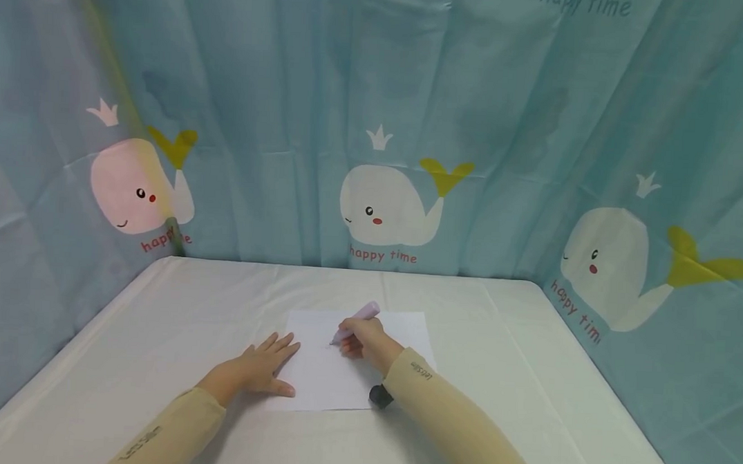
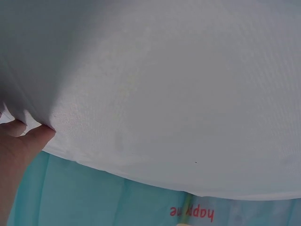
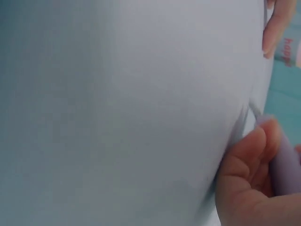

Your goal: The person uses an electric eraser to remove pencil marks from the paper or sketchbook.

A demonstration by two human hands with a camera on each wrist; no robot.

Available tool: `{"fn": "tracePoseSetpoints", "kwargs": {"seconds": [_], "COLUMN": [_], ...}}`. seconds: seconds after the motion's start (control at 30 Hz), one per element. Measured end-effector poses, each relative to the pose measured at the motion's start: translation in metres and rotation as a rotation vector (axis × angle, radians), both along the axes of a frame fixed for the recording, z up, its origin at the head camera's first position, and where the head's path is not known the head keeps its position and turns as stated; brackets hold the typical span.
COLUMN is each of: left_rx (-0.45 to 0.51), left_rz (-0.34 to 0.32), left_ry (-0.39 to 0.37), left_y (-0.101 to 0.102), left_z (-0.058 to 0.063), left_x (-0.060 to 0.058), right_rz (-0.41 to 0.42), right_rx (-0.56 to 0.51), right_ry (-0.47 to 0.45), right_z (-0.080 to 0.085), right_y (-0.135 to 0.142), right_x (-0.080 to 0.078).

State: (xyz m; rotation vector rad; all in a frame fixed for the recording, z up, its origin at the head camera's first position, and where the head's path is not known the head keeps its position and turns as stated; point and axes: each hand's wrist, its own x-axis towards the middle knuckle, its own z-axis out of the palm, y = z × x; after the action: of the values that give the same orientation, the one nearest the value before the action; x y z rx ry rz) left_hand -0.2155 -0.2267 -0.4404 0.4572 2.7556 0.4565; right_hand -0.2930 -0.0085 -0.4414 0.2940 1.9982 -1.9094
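Note:
A sheet of white paper (image 1: 327, 386) lies on the white-covered table. My right hand (image 1: 364, 339) pinches a thick lilac pen (image 1: 368, 310) over the upper middle of the sheet. The pen slants, its narrow tip down at the paper beside a faint small mark and its blunt end up to the right. In the right wrist view, thumb and finger close round the lilac barrel (image 3: 286, 172) near the tip. My left hand (image 1: 258, 369) rests with spread fingers across the sheet's left edge. Its fingertips show at the far left of the left wrist view.
A round black object (image 1: 380, 396) sits by the right cuff, over the paper's lower right part. The white tablecloth (image 1: 514, 377) spreads to both sides. A teal curtain (image 1: 267, 207) with printed whales hangs along the table's back and sides.

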Motion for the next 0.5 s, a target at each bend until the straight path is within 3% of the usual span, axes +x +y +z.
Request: {"fn": "tracePoseSetpoints", "kwargs": {"seconds": [0.5], "left_rx": [0.016], "left_rz": [-0.009], "left_ry": [0.001], "left_y": [-0.0008], "left_z": [0.0034], "left_x": [0.0008], "right_rz": [-0.024], "right_rx": [-0.033], "right_ry": [-0.014], "right_z": [0.0020], "right_y": [-0.0038], "right_x": [0.0033]}}
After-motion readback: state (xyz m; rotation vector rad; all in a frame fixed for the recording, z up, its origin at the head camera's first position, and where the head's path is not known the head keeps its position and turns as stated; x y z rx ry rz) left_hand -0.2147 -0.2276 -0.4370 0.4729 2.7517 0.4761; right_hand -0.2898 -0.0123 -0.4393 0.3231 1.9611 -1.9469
